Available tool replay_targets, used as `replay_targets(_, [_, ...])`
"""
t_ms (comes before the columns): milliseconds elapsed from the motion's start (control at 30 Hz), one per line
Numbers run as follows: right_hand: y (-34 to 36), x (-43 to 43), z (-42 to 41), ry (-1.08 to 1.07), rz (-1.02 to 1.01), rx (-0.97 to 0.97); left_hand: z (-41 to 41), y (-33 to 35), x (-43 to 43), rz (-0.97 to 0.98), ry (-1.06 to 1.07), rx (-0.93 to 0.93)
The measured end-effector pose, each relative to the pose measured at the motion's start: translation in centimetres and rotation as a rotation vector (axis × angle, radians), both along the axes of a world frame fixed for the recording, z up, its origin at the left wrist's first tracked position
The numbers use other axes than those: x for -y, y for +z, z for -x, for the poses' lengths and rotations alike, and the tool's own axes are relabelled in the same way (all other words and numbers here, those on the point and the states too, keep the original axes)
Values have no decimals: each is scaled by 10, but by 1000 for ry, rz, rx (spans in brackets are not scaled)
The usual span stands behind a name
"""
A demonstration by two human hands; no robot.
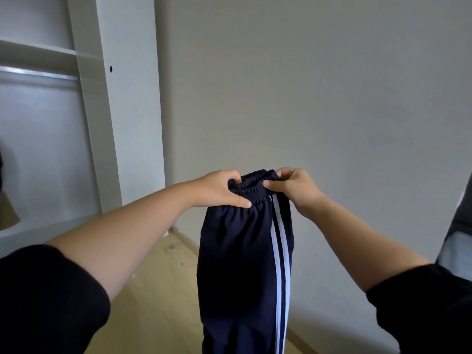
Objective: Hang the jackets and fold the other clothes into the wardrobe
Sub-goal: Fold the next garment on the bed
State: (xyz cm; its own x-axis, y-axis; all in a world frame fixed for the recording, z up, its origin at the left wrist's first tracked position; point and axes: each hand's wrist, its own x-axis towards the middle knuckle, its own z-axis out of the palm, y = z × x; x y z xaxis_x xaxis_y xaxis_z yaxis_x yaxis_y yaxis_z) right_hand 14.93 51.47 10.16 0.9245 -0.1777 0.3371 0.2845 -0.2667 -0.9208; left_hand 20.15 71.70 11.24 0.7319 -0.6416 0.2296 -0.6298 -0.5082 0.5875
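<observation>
Dark navy track trousers (237, 264) with two white side stripes hang straight down in front of me, held up by the elastic waistband. My left hand (222, 187) grips the left end of the waistband, thumb across its front. My right hand (293, 187) pinches the right end, just above the stripes. The trouser legs run out of view at the bottom. The white wardrobe (84, 103) stands open at the left, with a shelf above and a metal hanging rail (38, 72) under it.
A plain grey wall fills the view ahead. Light wooden floor (158, 290) lies below, with a skirting board along the wall. A dark and light object (457, 236) shows at the right edge. Something dark sits at the far left edge inside the wardrobe.
</observation>
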Motion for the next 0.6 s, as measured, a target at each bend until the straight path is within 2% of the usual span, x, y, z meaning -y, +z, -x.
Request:
replay_targets(100, [-1,5,-1,-26,-102,-16,-1,-1,3,75,29,69])
replay_targets(200, [0,10,0,73,-240,-131,-2,-2,9,212,67,101])
replay_targets(333, [4,14,3,185,-59,-242,-3,-4,20,296,89,50])
replay_targets(400, [5,18,4,168,-28,-206,-4,-4,24,290,121,64])
replay_targets(467, [7,20,3,72,1,-104,-4,-6,29,379,196,50])
replay_targets(533, [10,21,3,-1,-31,-15,-2,-8,36,584,250,-99])
replay_targets(600, [13,23,3,-3,-79,39,1,-12,42,699,152,-416])
